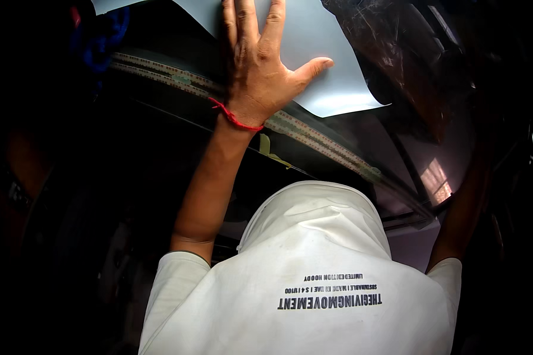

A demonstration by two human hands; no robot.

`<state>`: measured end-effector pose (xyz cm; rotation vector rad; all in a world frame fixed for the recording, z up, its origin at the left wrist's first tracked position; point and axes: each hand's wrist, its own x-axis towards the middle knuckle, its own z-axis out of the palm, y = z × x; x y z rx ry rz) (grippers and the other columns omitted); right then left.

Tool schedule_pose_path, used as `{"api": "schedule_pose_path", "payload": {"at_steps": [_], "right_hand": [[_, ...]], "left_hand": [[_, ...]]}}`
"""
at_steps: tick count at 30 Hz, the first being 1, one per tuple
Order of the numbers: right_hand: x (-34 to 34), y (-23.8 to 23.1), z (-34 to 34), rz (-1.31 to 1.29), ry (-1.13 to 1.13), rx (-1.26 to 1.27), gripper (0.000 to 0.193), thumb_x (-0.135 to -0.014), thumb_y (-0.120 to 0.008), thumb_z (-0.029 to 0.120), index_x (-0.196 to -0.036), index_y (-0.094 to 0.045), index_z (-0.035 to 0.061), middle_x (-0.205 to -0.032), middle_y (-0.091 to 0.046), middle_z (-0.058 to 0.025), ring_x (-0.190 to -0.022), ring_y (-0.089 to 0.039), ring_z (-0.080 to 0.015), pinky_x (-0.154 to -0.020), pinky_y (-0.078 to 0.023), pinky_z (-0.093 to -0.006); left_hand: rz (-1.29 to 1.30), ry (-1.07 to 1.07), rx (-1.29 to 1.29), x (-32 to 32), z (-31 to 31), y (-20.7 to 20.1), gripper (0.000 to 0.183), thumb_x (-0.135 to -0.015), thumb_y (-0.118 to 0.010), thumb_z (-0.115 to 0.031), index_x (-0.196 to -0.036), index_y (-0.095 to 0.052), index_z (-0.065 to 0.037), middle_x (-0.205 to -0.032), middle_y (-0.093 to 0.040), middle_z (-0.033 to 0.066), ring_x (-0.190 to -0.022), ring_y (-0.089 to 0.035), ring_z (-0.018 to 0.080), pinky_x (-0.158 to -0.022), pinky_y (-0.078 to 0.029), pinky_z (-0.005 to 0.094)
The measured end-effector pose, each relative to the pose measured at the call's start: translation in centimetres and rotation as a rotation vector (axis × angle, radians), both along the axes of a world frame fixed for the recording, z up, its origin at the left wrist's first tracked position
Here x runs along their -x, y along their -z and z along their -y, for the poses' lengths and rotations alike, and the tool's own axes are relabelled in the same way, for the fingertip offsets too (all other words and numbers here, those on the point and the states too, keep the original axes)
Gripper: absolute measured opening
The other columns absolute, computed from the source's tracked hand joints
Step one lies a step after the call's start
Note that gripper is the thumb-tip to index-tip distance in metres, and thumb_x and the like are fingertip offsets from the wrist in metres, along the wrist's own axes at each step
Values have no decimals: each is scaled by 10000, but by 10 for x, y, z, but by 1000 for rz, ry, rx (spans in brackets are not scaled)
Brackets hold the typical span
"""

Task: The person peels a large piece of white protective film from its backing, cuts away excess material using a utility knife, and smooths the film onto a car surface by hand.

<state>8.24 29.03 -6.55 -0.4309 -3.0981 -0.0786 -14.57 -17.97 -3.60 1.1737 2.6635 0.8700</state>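
Note:
My left hand (259, 65) lies palm down with its fingers apart on a pale, silvery sheet (331, 77) with curling edges. The upper edge of the picture cuts off the fingertips. A red string bracelet (237, 120) circles that wrist. Under the sheet and wrist is a dark, glossy panel (361, 127), crossed at a slant by a pair of pale printed strips (320, 142). A yellow-green scrap of tape (266, 147) sticks near the panel's edge, below the wrist. My right forearm (456, 228) reaches up into deep shadow at the right, where its hand cannot be made out.
Crinkled, clear brownish film (391, 53) lies right of the sheet. A bright window-like reflection (437, 180) shows on the glossy surface near my right forearm. Something blue (103, 44) is at the upper left. My white top (331, 248) fills the lower middle; both sides are very dark.

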Motion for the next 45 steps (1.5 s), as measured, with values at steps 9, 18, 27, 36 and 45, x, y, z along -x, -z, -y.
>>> {"api": "schedule_pose_path", "payload": {"at_steps": [9, 18, 27, 36, 45], "right_hand": [[-25, -41, 64, -200, 81, 214, 241, -842, -878, 188, -944, -688, 79, -810, -645, -20, -745, -578, -94, -658, -478, -274], [-65, -41, 69, -80, 229, 350, 270, -856, -857, 198, -996, -676, 54, -828, -598, -44, -775, -541, -107, -692, -470, -279], [-169, -17, 17, 377, 210, -90, 496, -1046, -610, 317, -1471, -528, 75, -1442, -576, -165, -1302, -586, -289, -1088, -490, -430], [-161, -43, 98, 128, 349, 197, 325, -867, -856, 269, -1067, -736, 44, -888, -739, -82, -835, -728, -193, -690, -587, -321], [-140, -29, 117, -59, 133, 36, 407, -890, -808, 393, -1053, -742, 27, -921, -730, -171, -779, -707, -319, -677, -557, -397]], "left_hand": [[76, -55, -34, -42, 28, 11, 943, -761, -883, -397, -1436, -482, 124, -1576, -324, 322, -1460, -306, 450, -1185, -288, 540], [-14, -82, 13, -64, 39, 23, 1305, -654, -902, -639, -1524, -315, 136, -1580, -284, 328, -1470, -272, 461, -1198, -262, 555], [-17, -111, 27, -64, 32, 22, 1342, -647, -893, -658, -1537, -277, 134, -1584, -281, 334, -1463, -277, 475, -1185, -279, 572], [61, -103, 245, -75, 12, 1, 1194, -708, -902, -545, -1547, -319, 73, -1594, -160, 377, -1470, -192, 521, -1173, -203, 674], [72, -9, -44, -68, -1, 4, 949, -719, -923, -353, -1467, -484, 32, -1552, -329, 310, -1423, -328, 486, -1169, -321, 577]]}}
